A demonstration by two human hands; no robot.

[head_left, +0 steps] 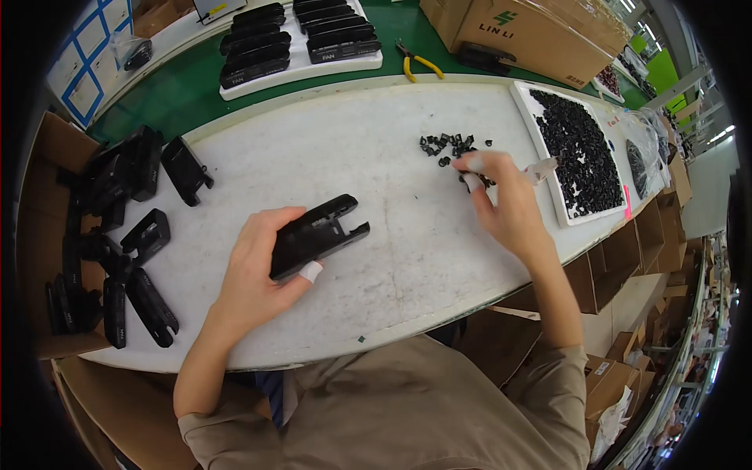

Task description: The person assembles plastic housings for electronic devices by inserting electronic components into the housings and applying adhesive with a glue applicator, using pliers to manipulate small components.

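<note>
My left hand (262, 266) is wrapped round a black plastic housing (317, 235), holding it tilted over the white worktop (368, 298). The housing's forked, notched end points up and to the right. Farther right, my right hand (505, 196) reaches to a small loose pile of black plastic clips (446, 145). Its thumb and forefinger are bent close together over the pile's near edge; white tape covers fingertips on it. Dark pieces lie at and beneath those fingertips, and I cannot make out whether one is pinched.
A white tray of small black parts (576, 157) stands at the right. More black housings (149, 298) spill from a cardboard box (59, 157) at the left. At the back are a white tray of housings (301, 74), yellow-handled pliers (419, 64) and a large carton (533, 35).
</note>
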